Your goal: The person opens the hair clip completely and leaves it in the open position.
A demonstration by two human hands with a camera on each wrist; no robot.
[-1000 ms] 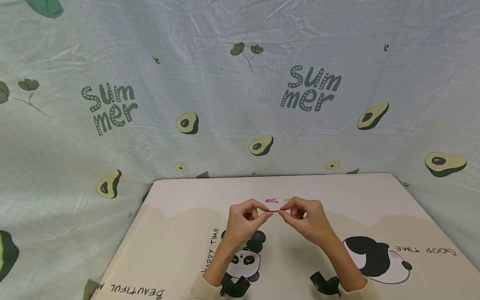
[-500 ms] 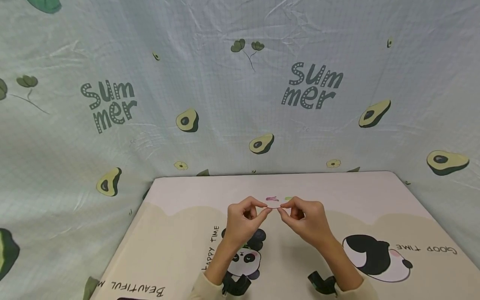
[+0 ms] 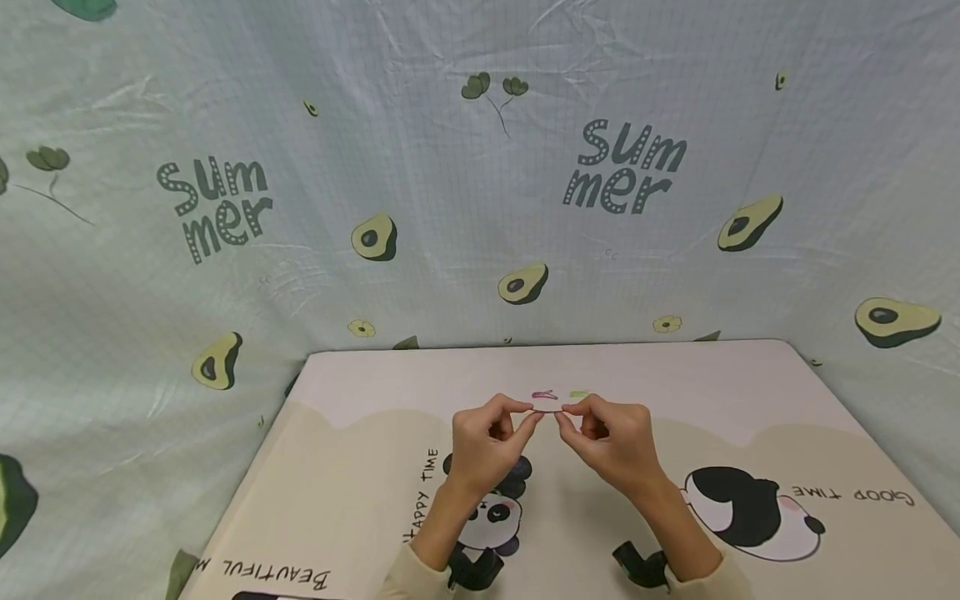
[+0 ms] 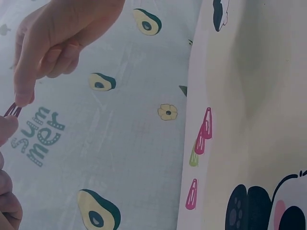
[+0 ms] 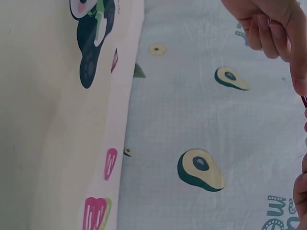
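A dark red snap hair clip (image 3: 547, 411) is stretched level between my two hands above the table's far part. My left hand (image 3: 487, 442) pinches its left end between thumb and forefinger. Thumb and forefinger of my right hand (image 3: 611, 437) pinch the other end. The left wrist view shows the clip (image 4: 13, 110) at its left edge, partly covered by fingertips. Behind the hands, several loose hair clips lie on the table: pink clips (image 3: 544, 395) and a green clip (image 3: 579, 393). The left wrist view shows a lone pink clip (image 4: 192, 194) apart from the others.
The table (image 3: 360, 492) has a printed cover with pandas and lettering. A hanging cloth (image 3: 435, 167) printed with avocados rises behind its far edge. A dark-edged object (image 3: 258, 595) shows at the bottom left. Black straps (image 3: 476, 571) sit near the wrists.
Both hands keep their pinch on the hair clip and have barely moved, rising slightly in view. The head view has shifted a little, and the dark-edged object has entered at the bottom.
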